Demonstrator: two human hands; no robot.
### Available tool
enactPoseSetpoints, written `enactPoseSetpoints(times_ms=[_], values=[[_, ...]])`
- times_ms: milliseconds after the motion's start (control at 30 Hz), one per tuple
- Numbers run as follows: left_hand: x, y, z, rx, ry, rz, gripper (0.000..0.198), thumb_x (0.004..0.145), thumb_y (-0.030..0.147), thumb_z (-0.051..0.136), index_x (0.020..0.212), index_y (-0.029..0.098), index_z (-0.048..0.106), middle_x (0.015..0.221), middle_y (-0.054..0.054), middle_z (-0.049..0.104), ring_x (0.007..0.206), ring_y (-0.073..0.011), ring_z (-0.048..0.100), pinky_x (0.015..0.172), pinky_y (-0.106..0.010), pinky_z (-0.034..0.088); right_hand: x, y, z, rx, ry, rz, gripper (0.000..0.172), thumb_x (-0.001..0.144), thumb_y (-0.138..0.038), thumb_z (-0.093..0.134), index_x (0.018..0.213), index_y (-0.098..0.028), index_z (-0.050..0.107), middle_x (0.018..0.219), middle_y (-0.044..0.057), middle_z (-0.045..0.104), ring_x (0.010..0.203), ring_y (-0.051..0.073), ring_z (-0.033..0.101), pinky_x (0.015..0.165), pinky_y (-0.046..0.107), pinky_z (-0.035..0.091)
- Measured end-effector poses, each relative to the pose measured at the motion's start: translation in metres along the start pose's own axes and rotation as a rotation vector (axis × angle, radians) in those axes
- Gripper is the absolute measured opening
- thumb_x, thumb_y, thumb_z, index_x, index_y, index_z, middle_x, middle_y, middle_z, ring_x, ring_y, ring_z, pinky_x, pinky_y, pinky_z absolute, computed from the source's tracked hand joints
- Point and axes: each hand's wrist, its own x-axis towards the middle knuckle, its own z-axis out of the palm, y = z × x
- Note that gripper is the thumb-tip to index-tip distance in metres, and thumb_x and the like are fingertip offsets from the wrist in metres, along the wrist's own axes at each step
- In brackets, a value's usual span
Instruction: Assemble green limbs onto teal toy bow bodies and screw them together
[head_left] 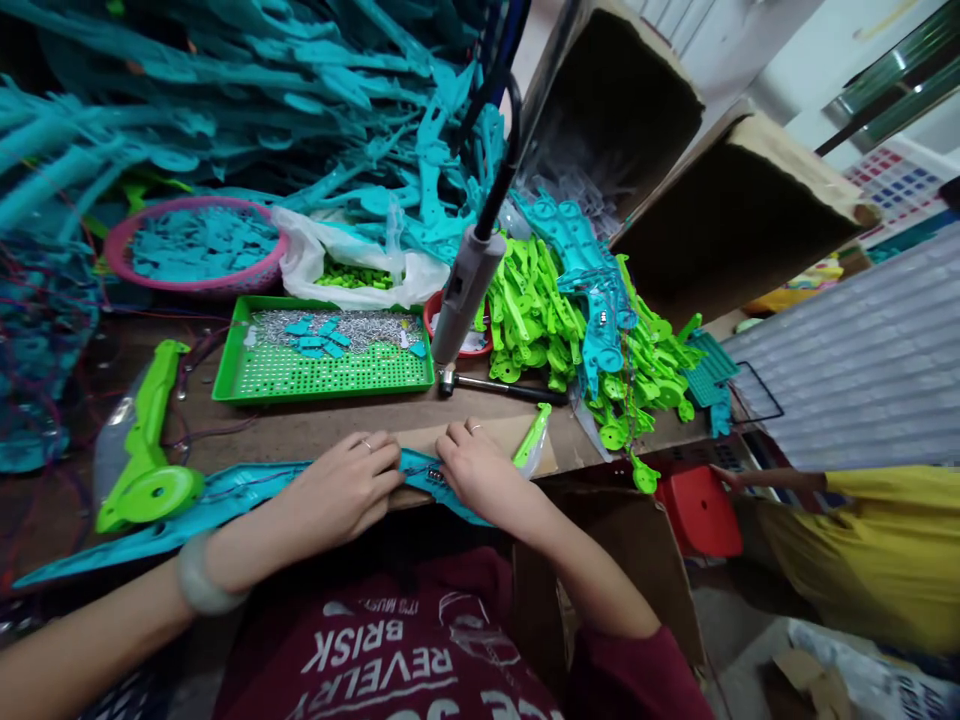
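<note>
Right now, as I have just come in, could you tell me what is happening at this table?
A person's left hand and right hand are both on a long blue plastic piece at the table. A small part, too unclear to name, sits on it by the right hand. Beyond them lie a green tray and a hammer.

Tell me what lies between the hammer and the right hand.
In the head view, from hammer to right hand: a strip of brown tabletop, then a tan sheet.
</note>
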Motion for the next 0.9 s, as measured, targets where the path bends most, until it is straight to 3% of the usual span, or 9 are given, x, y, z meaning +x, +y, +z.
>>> enactPoseSetpoints(times_ms=[133,267,400,500,733,900], values=[[-0.002,0.014,0.009,0.069,0.121,-0.004,0.014,0.098,0.018,0.053,0.093,0.015,0.066,0.101,-0.009,0.063,0.108,-0.0281,0.055,0.088,-0.042,0.043,0.002,0.0,-0.005,0.187,-0.035,0.013,0.012,0.096,-0.008,0.05,0.096,-0.014,0.06,0.092,0.009,0.062,0.084,0.021,0.056,0.075,0.031,0.043],[-0.008,0.019,0.023,0.039,0.202,-0.074,0.018,0.102,0.018,0.049,0.092,0.015,0.064,0.096,-0.008,0.065,0.102,-0.0259,0.057,0.088,-0.042,0.043,0.003,-0.002,-0.003,0.555,0.053,0.008,0.012,0.093,-0.006,0.057,0.096,-0.015,0.065,0.092,0.005,0.066,0.088,0.017,0.061,0.08,0.027,0.045],[-0.009,0.02,0.024,0.013,0.219,-0.089,0.018,0.102,0.016,0.046,0.102,0.017,0.064,0.098,-0.007,0.065,0.102,-0.0249,0.057,0.089,-0.04,0.044,0.005,0.001,0.005,0.829,0.115,0.074,0.009,0.091,-0.007,0.063,0.09,-0.015,0.068,0.088,0.002,0.067,0.085,0.014,0.063,0.081,0.025,0.047],[-0.005,0.021,0.021,0.081,0.2,-0.044,0.02,0.099,0.012,0.047,0.105,0.018,0.066,0.099,-0.008,0.065,0.103,-0.0272,0.056,0.089,-0.042,0.044,0.004,0.004,0.01,0.745,0.122,0.068,0.009,0.089,-0.006,0.064,0.087,-0.014,0.067,0.087,0.002,0.063,0.085,0.014,0.062,0.081,0.025,0.046],[0.003,0.02,0.018,0.16,0.124,0.004,0.022,0.096,0.007,0.047,0.101,0.017,0.066,0.093,-0.008,0.062,0.093,-0.0251,0.058,0.088,-0.041,0.044,-0.007,-0.002,0.015,0.189,0.047,0.019,0.012,0.096,-0.01,0.053,0.09,-0.014,0.063,0.088,0.007,0.057,0.08,0.019,0.051,0.07,0.028,0.04],[0.001,0.02,0.021,0.153,0.168,0.059,0.028,0.097,0.005,0.04,0.104,0.017,0.065,0.089,-0.006,0.061,0.087,-0.0233,0.058,0.088,-0.041,0.043,-0.011,0.003,0.009,0.277,0.022,0.037,0.007,0.095,-0.012,0.057,0.098,-0.015,0.063,0.093,0.007,0.059,0.087,0.019,0.054,0.076,0.029,0.042]])
